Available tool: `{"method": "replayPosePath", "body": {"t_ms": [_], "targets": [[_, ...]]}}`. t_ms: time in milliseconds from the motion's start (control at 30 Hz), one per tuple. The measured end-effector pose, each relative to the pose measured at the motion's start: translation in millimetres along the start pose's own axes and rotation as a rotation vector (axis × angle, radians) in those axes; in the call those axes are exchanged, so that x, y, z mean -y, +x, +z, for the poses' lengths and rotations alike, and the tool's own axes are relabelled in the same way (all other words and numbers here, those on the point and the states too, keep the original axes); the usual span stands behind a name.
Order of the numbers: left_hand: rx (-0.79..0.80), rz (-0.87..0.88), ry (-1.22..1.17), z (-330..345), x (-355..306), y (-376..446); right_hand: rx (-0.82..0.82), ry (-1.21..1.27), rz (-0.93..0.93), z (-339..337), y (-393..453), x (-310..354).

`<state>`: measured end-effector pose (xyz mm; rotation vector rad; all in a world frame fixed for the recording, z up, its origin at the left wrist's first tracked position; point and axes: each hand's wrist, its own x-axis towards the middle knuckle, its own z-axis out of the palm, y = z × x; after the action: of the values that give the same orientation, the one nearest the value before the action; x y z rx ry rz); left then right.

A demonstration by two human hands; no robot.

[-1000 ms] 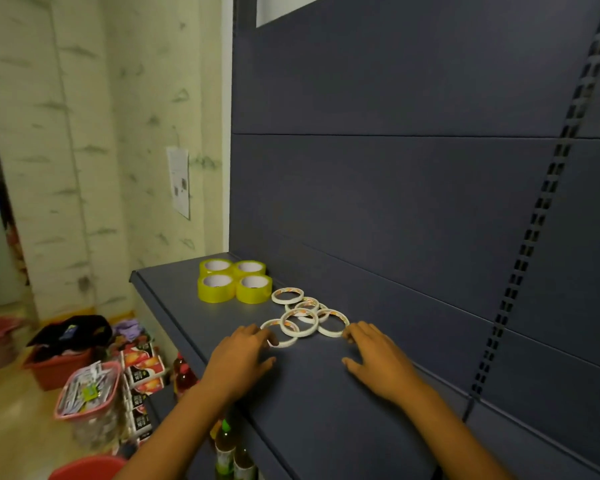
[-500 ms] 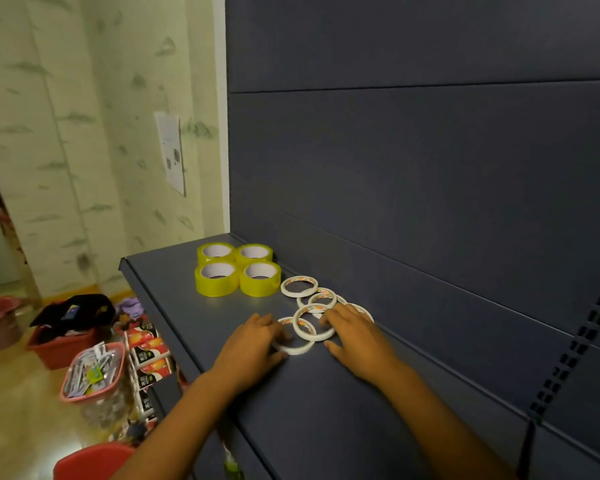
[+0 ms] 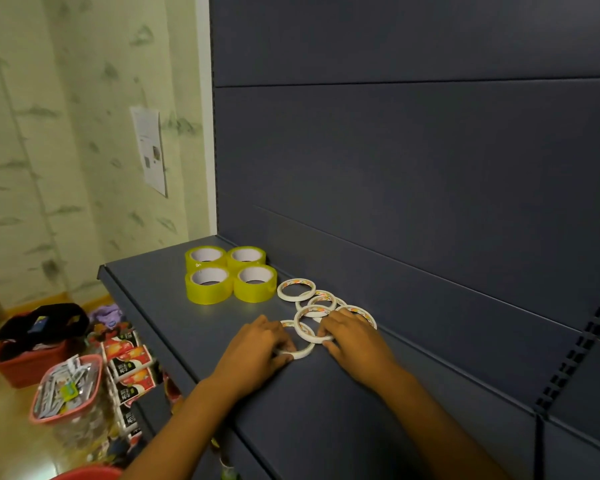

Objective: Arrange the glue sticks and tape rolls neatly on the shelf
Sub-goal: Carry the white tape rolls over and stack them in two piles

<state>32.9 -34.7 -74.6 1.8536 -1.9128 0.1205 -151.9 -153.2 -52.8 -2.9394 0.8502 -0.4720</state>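
Note:
Four yellow tape rolls (image 3: 231, 273) stand in a tight square at the left end of the dark grey shelf (image 3: 146, 292). To their right lie several thin white tape rolls (image 3: 296, 289) in a loose, overlapping cluster. My left hand (image 3: 257, 346) has its fingers curled onto the nearest white roll (image 3: 303, 353), which lies flat near the shelf's front. My right hand (image 3: 355, 337) pinches the near edge of the white roll (image 3: 310, 311) that overlaps it, and covers part of another roll behind.
The shelf's dark back panel (image 3: 413, 168) rises right behind the rolls. Below left on the floor stand a red basket (image 3: 25, 365), a tub of packets (image 3: 65, 389) and stacked cartons (image 3: 129, 368). A wallpapered wall (image 3: 66, 133) lies beyond the shelf's left end.
Both hands slid in from either side of the white rolls and closed on the two nearest ones. The view shifted left and down. The yellow rolls have not moved.

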Motion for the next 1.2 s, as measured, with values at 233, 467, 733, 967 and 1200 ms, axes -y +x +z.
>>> {"method": "replayPosePath", "body": {"t_ms": [233, 467, 733, 967, 1200], "targets": [[-0.119, -0.023, -0.055, -16.0, 0.8, 0.2, -0.158, -0.025, 0.053, -24.5, -14.4, 1.0], [-0.241, 0.026, -0.13, -19.2, -41.8, 21.5, -0.206, -0.048, 0.182, -61.8, -67.8, -21.3], [-0.186, 0.168, -0.232, 0.6, -145.7, 32.3, -0.244, -0.144, 0.356, -102.5, -177.6, -56.4], [-0.147, 0.301, -0.295, 14.8, -260.3, 9.4, -0.299, -0.213, 0.455, -142.5, -304.7, -69.8], [-0.108, 0.429, -0.38, 33.8, -387.9, -34.3, -0.346, -0.297, 0.587, -181.2, -452.8, -67.7]]}}
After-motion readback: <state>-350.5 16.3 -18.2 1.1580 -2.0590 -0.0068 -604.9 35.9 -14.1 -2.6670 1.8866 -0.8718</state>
